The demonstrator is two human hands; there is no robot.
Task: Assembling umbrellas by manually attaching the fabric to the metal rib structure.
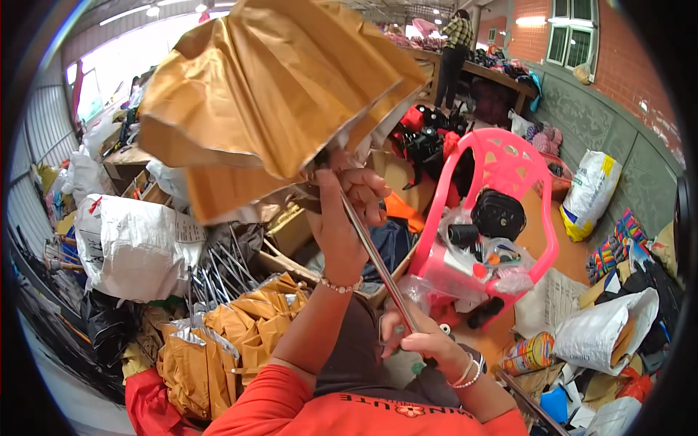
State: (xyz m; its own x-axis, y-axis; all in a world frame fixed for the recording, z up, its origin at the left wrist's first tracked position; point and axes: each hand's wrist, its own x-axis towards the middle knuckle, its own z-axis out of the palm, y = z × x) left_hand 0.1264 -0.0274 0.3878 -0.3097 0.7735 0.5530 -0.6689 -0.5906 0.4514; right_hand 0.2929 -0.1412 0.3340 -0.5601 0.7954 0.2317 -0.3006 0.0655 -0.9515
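Note:
A golden-orange umbrella (269,94) hangs in front of me, its canopy partly spread and tilted to the upper left. Its metal shaft (376,258) slants down toward my lap. Just under the canopy, my left hand (347,200) is closed around the upper shaft; the canopy's edge and my fingers hide the exact spot gripped. Lower down, my right hand (422,341) is closed around the shaft near its lower end. More golden-orange umbrella canopies (247,327), folded and crumpled, lie in a heap to the left of my left forearm.
Right of the shaft stands a pink plastic chair (547,182) carrying a black pouch (499,214) and plastic bags. A white sack (138,247) and bare metal rods (225,265) are at left. Another white-and-yellow sack (590,192) leans on the wall. A person (454,54) stands at the back.

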